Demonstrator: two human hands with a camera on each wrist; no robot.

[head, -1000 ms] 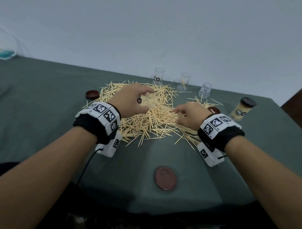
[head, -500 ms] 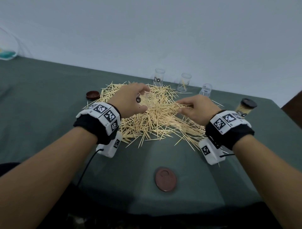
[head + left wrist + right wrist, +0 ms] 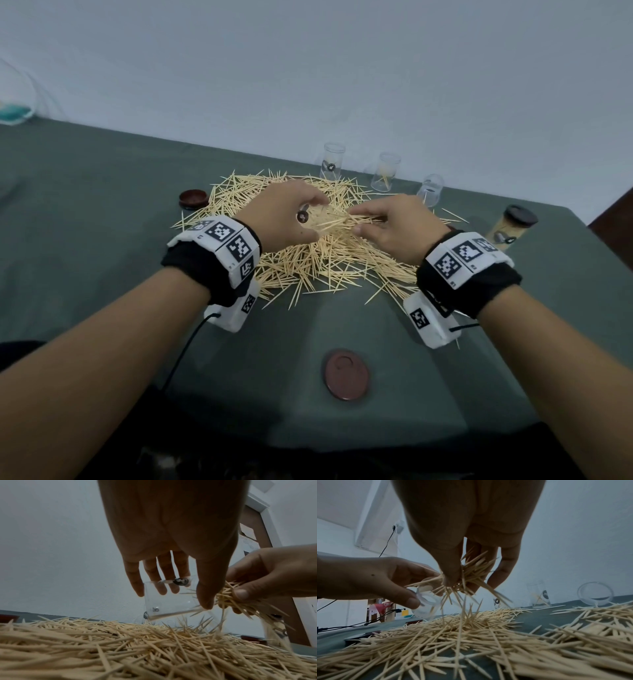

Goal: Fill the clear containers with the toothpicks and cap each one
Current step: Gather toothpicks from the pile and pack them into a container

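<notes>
- Left hand grips a clear container, thumb and fingers curled around it, tipped on its side above the toothpick pile at mid-table.
- Right hand pinches a bundle of toothpicks, fingers clamped tight, right at the container's mouth; loose sticks dangle below.
- Far right: three open containers stand near the wall, a capped full one beyond.
- One brown lid lies near, on the green cloth.

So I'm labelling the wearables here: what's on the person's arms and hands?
Both forearms are bare, no sleeves. Each wrist has a black band with white square-code tags and a white camera box beneath, black cable trailing. Hands are gloveless.
</notes>
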